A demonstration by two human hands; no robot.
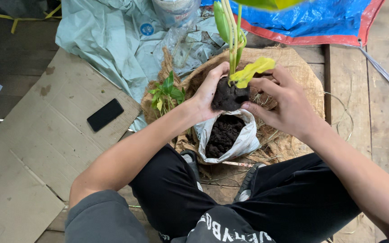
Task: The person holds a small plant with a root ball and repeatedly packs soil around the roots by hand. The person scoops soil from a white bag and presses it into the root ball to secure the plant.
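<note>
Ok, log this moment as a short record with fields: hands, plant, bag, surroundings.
left hand: left hand cups the dark root ball from its side
right hand: right hand presses the root ball from the other side
plant: green stems rise upright, one yellow leaf
bag: white bag of dark soil, open, below the root ball
surroundings: black phone on cardboard; burlap underneath

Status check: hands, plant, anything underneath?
Left hand and right hand both grip the plant's soil ball. Held above the open white bag of soil. Nothing between them.
</note>
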